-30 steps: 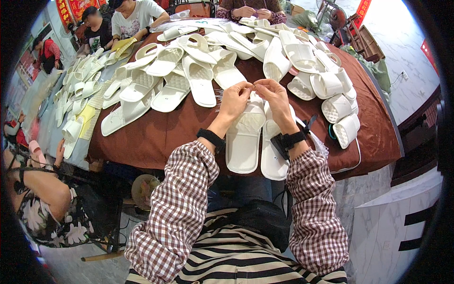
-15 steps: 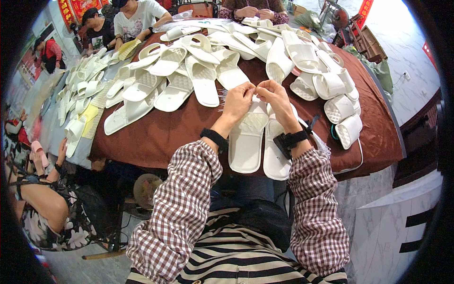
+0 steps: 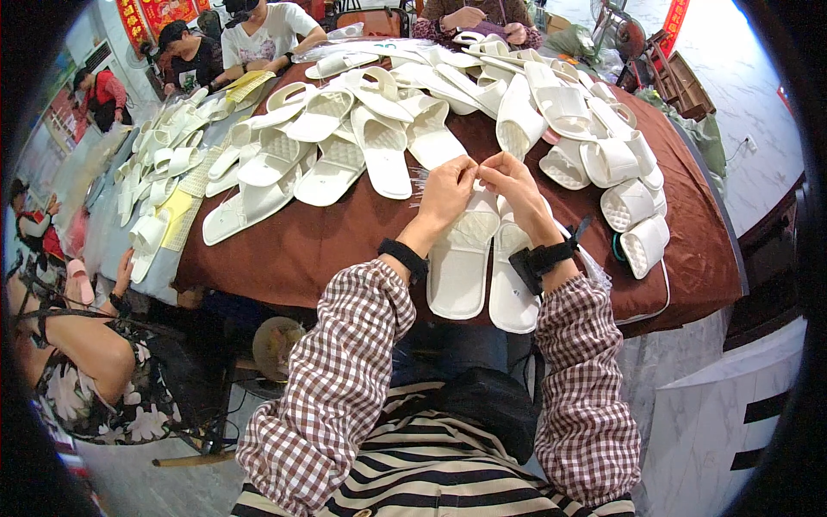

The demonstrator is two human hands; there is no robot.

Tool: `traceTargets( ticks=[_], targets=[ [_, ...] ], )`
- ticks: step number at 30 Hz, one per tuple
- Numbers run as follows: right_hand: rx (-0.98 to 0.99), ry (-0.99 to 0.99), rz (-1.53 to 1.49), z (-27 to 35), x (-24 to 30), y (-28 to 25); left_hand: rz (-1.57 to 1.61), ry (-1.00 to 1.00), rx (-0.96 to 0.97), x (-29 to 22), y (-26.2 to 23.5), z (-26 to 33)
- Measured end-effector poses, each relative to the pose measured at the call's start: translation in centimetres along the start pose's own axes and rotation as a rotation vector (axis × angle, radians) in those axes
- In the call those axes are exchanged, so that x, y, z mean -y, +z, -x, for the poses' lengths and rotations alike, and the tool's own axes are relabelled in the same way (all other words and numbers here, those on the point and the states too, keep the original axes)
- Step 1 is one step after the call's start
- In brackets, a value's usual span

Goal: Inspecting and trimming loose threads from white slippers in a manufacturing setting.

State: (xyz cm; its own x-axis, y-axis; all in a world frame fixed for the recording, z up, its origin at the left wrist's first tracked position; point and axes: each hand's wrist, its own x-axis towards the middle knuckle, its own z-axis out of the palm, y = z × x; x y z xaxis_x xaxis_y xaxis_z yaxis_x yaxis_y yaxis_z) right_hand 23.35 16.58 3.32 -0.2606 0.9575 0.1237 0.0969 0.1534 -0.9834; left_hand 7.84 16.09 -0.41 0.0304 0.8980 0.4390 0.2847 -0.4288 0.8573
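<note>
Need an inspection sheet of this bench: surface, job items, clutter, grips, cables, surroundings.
Surface: creased brown cloth.
Job items: two white slippers side by side, heels toward the near edge.
Clutter: many loose white slippers, overlapping; thin pale strands left of the pair.
Grips: left hand and right hand pinched, fingertips close together above the pair's far end; anything between them too small to tell.
Cables: thin cord at the wall socket.
Surroundings: co-workers at far and left sides; fan behind, right.
</note>
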Motion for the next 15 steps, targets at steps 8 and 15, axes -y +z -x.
traceTargets(
  ticks=[8, 15],
  targets=[
    [-0.096, -0.038, -0.103, 0.0, -0.6, 0.0, -0.033, 0.089, -0.032, -0.6, -0.1, 0.1],
    [-0.326, -0.156, -0.209, 0.0, -0.4, 0.2, -0.177, 0.281, -0.054, -5.8, -1.2, 5.7]
  ],
)
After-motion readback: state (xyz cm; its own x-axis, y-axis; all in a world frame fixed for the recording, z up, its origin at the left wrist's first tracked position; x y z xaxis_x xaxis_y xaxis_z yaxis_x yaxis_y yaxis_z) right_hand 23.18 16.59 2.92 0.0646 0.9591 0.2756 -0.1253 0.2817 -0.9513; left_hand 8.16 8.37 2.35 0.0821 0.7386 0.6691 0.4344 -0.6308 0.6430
